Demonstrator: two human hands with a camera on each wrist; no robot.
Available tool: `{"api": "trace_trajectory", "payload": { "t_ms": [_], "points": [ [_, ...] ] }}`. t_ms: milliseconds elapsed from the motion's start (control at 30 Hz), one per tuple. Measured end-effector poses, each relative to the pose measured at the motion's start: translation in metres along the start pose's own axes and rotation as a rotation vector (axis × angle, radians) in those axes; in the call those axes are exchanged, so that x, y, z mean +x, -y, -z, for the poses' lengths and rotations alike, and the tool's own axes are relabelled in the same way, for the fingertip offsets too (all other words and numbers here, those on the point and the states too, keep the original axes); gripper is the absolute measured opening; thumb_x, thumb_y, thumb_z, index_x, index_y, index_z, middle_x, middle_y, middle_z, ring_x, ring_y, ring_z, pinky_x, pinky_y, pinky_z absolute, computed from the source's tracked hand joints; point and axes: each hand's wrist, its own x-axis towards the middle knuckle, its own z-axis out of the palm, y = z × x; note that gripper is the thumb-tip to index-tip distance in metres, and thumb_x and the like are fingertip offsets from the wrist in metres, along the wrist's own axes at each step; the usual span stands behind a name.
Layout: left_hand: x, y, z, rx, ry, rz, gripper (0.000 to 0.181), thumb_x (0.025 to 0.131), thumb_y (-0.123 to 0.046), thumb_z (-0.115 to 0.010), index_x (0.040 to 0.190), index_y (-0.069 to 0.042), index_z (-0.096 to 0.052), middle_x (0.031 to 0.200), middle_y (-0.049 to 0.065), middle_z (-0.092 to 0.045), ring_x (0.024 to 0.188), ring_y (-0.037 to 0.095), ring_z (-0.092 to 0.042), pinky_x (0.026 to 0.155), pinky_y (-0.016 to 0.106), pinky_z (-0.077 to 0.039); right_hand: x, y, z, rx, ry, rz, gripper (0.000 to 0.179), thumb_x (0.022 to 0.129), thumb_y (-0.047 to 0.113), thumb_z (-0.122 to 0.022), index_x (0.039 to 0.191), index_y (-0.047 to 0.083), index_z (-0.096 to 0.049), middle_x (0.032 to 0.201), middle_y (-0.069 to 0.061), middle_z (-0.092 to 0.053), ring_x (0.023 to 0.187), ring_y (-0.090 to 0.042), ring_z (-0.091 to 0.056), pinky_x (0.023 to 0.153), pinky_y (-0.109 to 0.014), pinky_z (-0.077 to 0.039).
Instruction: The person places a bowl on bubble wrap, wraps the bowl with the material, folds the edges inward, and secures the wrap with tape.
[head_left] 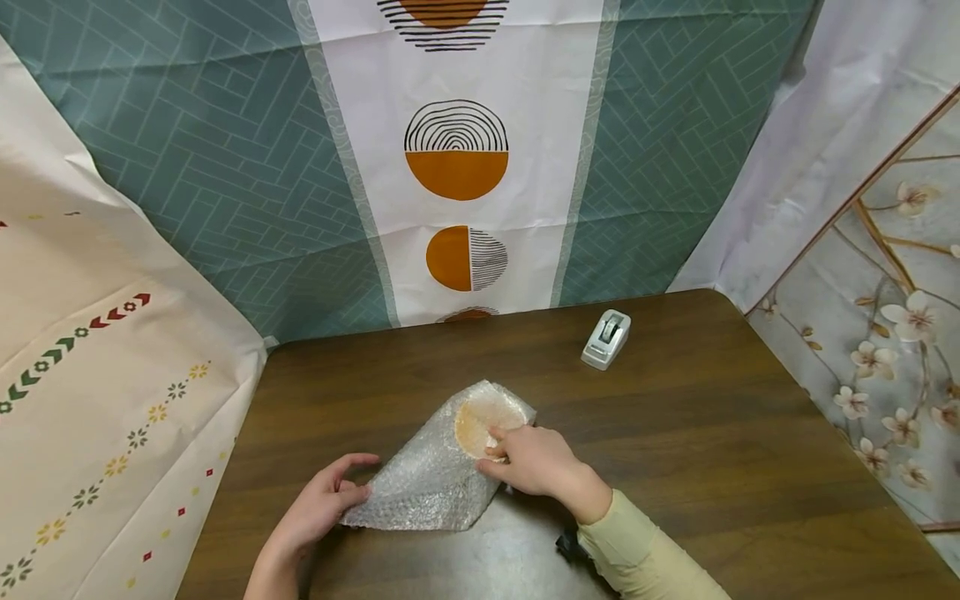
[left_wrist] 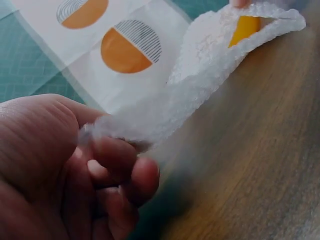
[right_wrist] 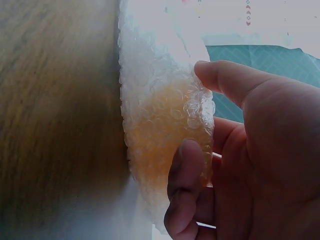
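Note:
A sheet of clear bubble wrap (head_left: 427,483) lies folded over a round yellow-orange thing (head_left: 470,429) on the table. In the left wrist view a strip of that yellow thing (left_wrist: 245,30) shows between the layers; its kind is hidden. My left hand (head_left: 322,500) pinches the wrap's near left corner between thumb and fingers. Over the round thing, my right hand (head_left: 536,462) grips the wrap with bent fingers. The right wrist view shows its thumb at the wrap's edge and curled fingers (right_wrist: 186,162) in front of the orange patch.
A grey tape dispenser (head_left: 606,339) stands toward the back right of the brown wooden table (head_left: 712,417). Patterned cloths (head_left: 465,167) hang behind and at both sides. A small black object (head_left: 572,546) shows beside the right sleeve.

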Motion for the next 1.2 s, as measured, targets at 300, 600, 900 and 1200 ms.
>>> {"api": "trace_trajectory", "payload": {
  "t_ms": [300,600,900,1200],
  "points": [
    [-0.004,0.002,0.007,-0.174,0.050,-0.132,0.040,0.109,-0.013,-0.063,0.141,0.010,-0.058,0.066,-0.001,-0.067,0.059,0.015,-0.067,0.056,0.029,-0.055,0.001,-0.001,-0.001,-0.001,-0.009,0.001,0.042,0.103,0.056,-0.063,0.124,0.027,-0.083,0.148,0.000,-0.065,0.125,-0.026,-0.069,0.080,-0.048,-0.060],
    [-0.005,0.005,0.005,-0.137,-0.008,-0.415,0.021,0.110,-0.001,-0.052,0.112,0.004,-0.072,0.103,-0.005,-0.077,0.097,0.005,-0.066,0.085,0.024,-0.053,0.002,-0.001,-0.003,0.007,-0.007,0.013,0.042,0.103,0.056,-0.062,0.125,0.026,-0.082,0.149,-0.001,-0.065,0.125,-0.027,-0.069,0.083,-0.049,-0.060],
    [0.003,-0.004,-0.001,-0.277,0.180,-0.718,0.040,0.095,0.019,-0.043,0.128,0.008,-0.062,0.116,0.005,-0.078,0.105,0.013,-0.070,0.090,0.031,-0.055,0.001,-0.002,-0.001,0.009,-0.021,0.026,0.042,0.103,0.056,-0.064,0.124,0.025,-0.083,0.147,-0.003,-0.066,0.123,-0.028,-0.070,0.084,-0.050,-0.060],
    [0.008,-0.020,-0.015,-0.158,-0.028,-0.646,0.025,0.095,0.019,-0.065,0.110,0.000,-0.071,0.097,-0.001,-0.080,0.086,0.007,-0.068,0.076,0.025,-0.055,0.000,-0.002,-0.003,0.003,-0.013,0.030,0.043,0.104,0.056,-0.062,0.125,0.025,-0.083,0.149,-0.002,-0.064,0.124,-0.028,-0.070,0.085,-0.049,-0.060]
  ]
}}
